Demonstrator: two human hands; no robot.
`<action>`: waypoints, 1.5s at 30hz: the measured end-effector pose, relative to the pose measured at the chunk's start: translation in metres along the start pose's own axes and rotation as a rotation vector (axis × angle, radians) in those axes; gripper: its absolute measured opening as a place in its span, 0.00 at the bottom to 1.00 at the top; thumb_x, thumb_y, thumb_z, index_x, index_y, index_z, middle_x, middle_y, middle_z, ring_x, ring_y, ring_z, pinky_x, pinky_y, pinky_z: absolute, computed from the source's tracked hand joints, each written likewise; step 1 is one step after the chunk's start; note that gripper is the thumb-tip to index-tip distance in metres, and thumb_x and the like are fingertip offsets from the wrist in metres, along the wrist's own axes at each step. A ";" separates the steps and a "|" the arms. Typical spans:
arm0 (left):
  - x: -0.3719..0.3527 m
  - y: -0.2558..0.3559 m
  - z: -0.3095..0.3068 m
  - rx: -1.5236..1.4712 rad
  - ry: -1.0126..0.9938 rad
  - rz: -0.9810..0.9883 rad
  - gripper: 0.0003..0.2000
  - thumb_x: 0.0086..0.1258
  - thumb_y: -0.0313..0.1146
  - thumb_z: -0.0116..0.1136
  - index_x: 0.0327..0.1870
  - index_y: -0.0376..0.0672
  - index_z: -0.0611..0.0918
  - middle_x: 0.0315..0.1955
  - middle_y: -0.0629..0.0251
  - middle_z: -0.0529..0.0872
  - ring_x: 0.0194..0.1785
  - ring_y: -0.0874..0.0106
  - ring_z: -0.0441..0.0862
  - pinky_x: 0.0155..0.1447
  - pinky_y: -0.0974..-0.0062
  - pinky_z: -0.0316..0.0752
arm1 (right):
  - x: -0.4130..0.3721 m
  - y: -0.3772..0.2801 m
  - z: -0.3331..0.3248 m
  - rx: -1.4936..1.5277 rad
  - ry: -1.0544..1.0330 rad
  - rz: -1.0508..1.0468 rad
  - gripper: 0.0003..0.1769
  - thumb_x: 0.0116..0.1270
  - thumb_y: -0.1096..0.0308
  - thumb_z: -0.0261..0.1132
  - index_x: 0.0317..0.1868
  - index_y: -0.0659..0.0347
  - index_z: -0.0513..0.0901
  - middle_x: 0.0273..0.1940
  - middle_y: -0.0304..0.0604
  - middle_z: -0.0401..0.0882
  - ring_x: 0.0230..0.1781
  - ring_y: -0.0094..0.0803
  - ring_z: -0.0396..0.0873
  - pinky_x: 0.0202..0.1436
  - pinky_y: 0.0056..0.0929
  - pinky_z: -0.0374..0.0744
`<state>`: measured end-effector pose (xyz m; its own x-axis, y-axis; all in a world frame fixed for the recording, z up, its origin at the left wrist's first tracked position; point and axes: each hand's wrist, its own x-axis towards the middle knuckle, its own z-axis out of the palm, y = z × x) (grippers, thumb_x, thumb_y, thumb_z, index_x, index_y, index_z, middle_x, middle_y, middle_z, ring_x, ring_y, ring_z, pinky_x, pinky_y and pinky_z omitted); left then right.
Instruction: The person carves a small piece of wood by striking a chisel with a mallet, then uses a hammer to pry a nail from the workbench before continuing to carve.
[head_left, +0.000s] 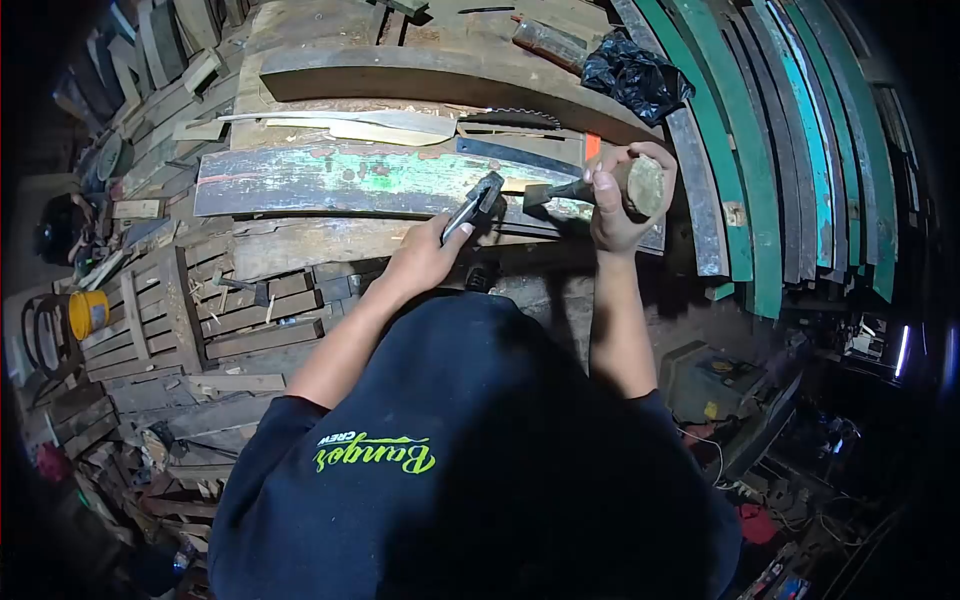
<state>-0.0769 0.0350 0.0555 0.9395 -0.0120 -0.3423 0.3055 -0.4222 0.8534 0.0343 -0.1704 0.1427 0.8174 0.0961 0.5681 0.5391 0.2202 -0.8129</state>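
Your left hand [422,258] has its fingers [437,232] closed around the handles of the pliers [476,203], whose head sticks out just past your fingertips. To the right of them, your right hand [618,205] grips the wooden handle of a chisel [560,192], fingers wrapped tight. Its blade points left toward the pliers. Both tools rest over the painted green plank [340,180] just beyond your fingers. Farther off lie a saw blade [512,118] and a black bag [635,75].

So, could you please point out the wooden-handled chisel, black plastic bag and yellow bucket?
Wooden-handled chisel [645,186]: head view, handle's round butt.
Black plastic bag [635,75]: head view, crumpled middle.
Yellow bucket [88,313]: head view, side wall.
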 end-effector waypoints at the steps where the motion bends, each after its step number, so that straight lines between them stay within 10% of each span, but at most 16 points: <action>1: 0.000 0.000 0.000 -0.004 0.016 0.020 0.23 0.77 0.50 0.51 0.51 0.34 0.82 0.39 0.37 0.85 0.50 0.42 0.82 0.55 0.53 0.75 | -0.002 0.005 -0.003 -0.064 0.032 -0.037 0.27 0.56 0.76 0.71 0.55 0.65 0.70 0.36 0.43 0.77 0.33 0.27 0.78 0.41 0.26 0.80; 45: -0.008 0.005 -0.003 0.041 -0.053 -0.015 0.19 0.76 0.47 0.53 0.43 0.34 0.80 0.29 0.39 0.83 0.40 0.42 0.82 0.45 0.53 0.74 | -0.041 -0.003 0.009 -0.054 -0.024 -0.224 0.23 0.63 0.72 0.68 0.52 0.62 0.65 0.29 0.45 0.76 0.27 0.31 0.77 0.32 0.33 0.79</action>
<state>-0.0827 0.0354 0.0642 0.9250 -0.0532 -0.3762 0.3119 -0.4591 0.8318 -0.0031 -0.1660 0.1228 0.6711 0.0733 0.7377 0.7175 0.1862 -0.6712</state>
